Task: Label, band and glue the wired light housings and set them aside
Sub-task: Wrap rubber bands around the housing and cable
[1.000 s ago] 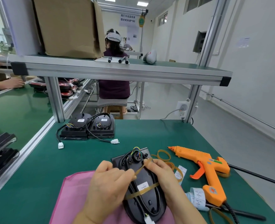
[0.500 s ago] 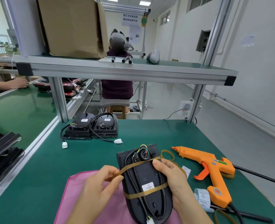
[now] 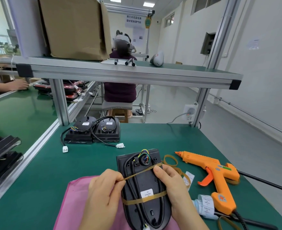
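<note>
A white label (image 3: 146,193) on the black housing (image 3: 143,181) has print too small to read. The housing lies partly over a pink cloth (image 3: 74,205) on the green desk (image 3: 70,163), its long axis pointing away from the person, square wired end far. The left hand (image 3: 103,191) pinches a stretched rubber band (image 3: 141,172); the right hand (image 3: 171,181) grips the housing's right edge.

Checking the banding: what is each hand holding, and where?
Left hand pinches the upper rubber band at its left end; right hand grips the black housing by its right edge.
</note>
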